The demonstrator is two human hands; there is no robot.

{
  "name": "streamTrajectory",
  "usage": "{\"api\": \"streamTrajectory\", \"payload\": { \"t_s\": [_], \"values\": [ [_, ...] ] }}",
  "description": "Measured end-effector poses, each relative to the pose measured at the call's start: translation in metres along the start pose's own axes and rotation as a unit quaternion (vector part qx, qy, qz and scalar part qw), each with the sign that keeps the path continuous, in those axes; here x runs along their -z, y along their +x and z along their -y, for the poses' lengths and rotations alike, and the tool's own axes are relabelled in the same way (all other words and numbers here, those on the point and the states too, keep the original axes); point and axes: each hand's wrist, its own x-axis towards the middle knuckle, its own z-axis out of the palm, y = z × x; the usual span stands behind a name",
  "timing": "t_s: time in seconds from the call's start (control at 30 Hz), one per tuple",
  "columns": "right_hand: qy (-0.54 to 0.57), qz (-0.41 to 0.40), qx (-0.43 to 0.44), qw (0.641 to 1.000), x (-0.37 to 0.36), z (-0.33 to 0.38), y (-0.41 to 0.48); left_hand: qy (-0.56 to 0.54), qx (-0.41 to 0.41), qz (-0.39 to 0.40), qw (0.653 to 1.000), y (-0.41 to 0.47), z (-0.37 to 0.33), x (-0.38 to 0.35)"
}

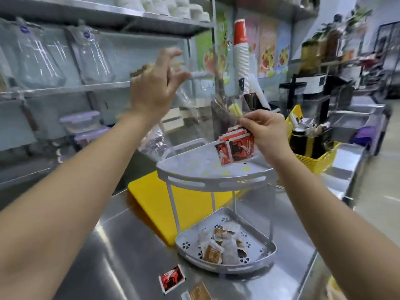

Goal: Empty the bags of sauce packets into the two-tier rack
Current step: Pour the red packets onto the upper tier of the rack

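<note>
A grey two-tier corner rack [216,182] stands on the steel counter. Its lower tier [225,267] holds several brown and white sauce packets [223,245]. My right hand [266,131] pinches a bunch of red and black sauce packets [236,148] just above the upper tier. My left hand [153,89] is raised high and blurred, fingers spread, next to a clear plastic bag [181,100] that hangs over the rack's left side; whether it grips the bag is unclear. One red packet [172,279] and one brown packet [200,291] lie loose on the counter in front.
A yellow cutting board [151,195] lies behind the rack. A yellow basket [313,161] with bottles stands to the right. A stack of paper cups [241,55] rises behind. Shelves with clear containers [93,55] line the left wall.
</note>
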Motion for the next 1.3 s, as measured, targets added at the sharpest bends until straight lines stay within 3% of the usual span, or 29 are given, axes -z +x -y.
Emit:
{"api": "streamTrajectory", "payload": {
  "t_s": [0.13,0.27,0.33,0.37,0.4,0.47,0.5,0.57,0.63,0.73,0.8,0.87,0.97,1.1,1.2,1.3],
  "values": [
    [-0.078,0.037,-0.036,0.996,0.011,-0.026,-0.008,-0.03,0.093,0.098,0.99,-0.02,0.038,-0.025],
    [-0.112,0.079,-0.042,0.99,0.01,-0.026,-0.006,-0.045,0.22,0.224,0.948,-0.029,0.066,-0.029],
    [-0.144,0.108,-0.029,0.983,0.007,-0.02,-0.002,-0.029,0.284,0.219,0.933,-0.029,0.064,-0.022],
    [-0.16,0.122,-0.018,0.979,0.006,-0.016,0.0,0.006,0.286,0.172,0.942,-0.026,0.059,-0.015],
    [-0.177,0.136,-0.005,0.975,0.004,-0.013,0.002,0.042,0.254,0.114,0.96,-0.024,0.049,-0.007],
    [-0.208,0.166,0.025,0.964,0.002,-0.005,0.006,0.025,0.11,0.039,0.993,-0.02,0.021,0.009],
    [-0.215,0.176,0.035,0.96,0.001,-0.002,0.007,-0.027,0.046,0.06,0.997,-0.018,0.004,0.015],
    [-0.21,0.182,0.042,0.96,0.0,0.0,0.009,-0.101,-0.031,0.188,0.976,-0.017,-0.031,0.023],
    [-0.202,0.18,0.047,0.962,0.002,0.0,0.009,-0.043,-0.091,0.272,0.957,-0.014,-0.058,0.019],
    [-0.196,0.175,0.05,0.964,0.008,-0.003,0.006,0.139,-0.151,0.367,0.907,-0.012,-0.071,0.001],
    [-0.181,0.163,0.034,0.969,0.015,-0.008,0.004,0.234,-0.181,0.384,0.875,-0.018,-0.068,-0.016],
    [-0.174,0.156,0.01,0.972,0.023,-0.015,0.001,0.241,-0.214,0.33,0.887,-0.024,-0.064,-0.028],
    [-0.177,0.167,-0.024,0.97,0.033,-0.027,-0.008,0.181,-0.157,0.287,0.928,-0.022,-0.067,-0.032],
    [-0.161,0.22,-0.067,0.96,0.041,-0.029,-0.019,0.149,-0.116,0.249,0.95,-0.009,-0.069,-0.033],
    [-0.258,0.274,-0.067,0.924,0.042,-0.03,-0.024,0.116,-0.082,0.244,0.959,-0.002,-0.062,-0.04],
    [-0.285,0.234,-0.047,0.929,0.04,-0.033,-0.023,0.089,-0.038,0.235,0.967,0.001,-0.05,-0.043]
  ]
}}
